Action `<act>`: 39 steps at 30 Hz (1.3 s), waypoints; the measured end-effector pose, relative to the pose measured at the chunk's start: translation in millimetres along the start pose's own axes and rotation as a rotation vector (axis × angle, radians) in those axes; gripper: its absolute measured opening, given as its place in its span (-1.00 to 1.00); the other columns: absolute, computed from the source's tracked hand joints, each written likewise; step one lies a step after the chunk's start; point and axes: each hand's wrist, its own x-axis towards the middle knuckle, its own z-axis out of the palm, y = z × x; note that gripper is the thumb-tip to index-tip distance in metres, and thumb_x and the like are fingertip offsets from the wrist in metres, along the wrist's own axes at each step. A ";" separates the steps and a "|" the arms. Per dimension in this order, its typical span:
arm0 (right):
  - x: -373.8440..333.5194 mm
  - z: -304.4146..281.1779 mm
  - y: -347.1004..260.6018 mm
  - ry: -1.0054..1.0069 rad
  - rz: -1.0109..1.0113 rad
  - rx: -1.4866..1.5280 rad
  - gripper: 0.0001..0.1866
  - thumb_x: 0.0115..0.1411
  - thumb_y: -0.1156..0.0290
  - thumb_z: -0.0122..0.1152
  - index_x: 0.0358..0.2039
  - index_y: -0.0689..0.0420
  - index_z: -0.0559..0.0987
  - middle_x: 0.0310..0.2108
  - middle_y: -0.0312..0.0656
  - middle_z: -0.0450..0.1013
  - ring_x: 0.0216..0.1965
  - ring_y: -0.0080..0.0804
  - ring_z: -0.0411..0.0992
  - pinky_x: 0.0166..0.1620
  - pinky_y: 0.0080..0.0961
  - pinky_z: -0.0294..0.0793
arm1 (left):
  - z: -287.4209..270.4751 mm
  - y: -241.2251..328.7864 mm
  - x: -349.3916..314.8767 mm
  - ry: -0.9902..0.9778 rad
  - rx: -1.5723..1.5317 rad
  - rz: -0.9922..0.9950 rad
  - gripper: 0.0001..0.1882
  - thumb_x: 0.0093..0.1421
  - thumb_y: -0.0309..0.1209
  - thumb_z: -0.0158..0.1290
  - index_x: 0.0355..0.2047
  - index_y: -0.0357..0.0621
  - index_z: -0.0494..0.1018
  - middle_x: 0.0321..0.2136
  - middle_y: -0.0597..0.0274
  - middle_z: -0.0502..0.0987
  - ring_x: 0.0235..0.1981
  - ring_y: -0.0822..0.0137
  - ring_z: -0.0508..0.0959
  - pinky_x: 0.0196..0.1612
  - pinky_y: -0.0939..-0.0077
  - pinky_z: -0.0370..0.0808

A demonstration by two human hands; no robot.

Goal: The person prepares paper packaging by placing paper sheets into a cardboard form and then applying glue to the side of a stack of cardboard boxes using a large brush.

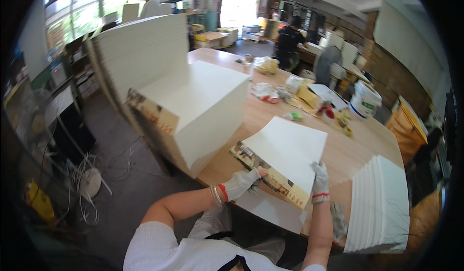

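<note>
A large white sheet [290, 148] with a brown printed strip along its near edge is tilted over the wooden table in front of me. My left hand [244, 183], in a white glove with bare fingertips, grips the printed edge, thumb on top. At the sheet's right edge, my gloved right hand [319, 177] pinches the border; its fingers are partly hidden. Under the sheet's near side, a pale flat sheet [270, 208] lies at the table edge. To my left rises a tall stack of white sheets [212, 116], with a similar printed strip on its top sheet.
A fanned pile of white sheets [374, 203] lies at the right, beside a grey glove [338, 219]. Tape rolls, wrappers and a white bucket [365, 99] occupy the table's far right. A fan [328, 65] and two people are beyond. Loose straps [89, 181] litter the left floor.
</note>
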 end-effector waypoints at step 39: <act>-148.9 12.8 -123.3 0.214 -0.721 -1.328 -0.69 0.22 0.21 0.18 -0.21 0.21 0.47 -0.20 0.02 0.45 -0.36 -0.16 0.50 -0.28 -0.33 0.52 | 10.4 101.2 -30.6 -0.172 0.767 1.409 -0.69 0.25 -0.57 -0.15 -0.01 -0.32 0.40 -0.12 0.11 0.53 -0.04 0.25 0.50 0.01 0.37 0.43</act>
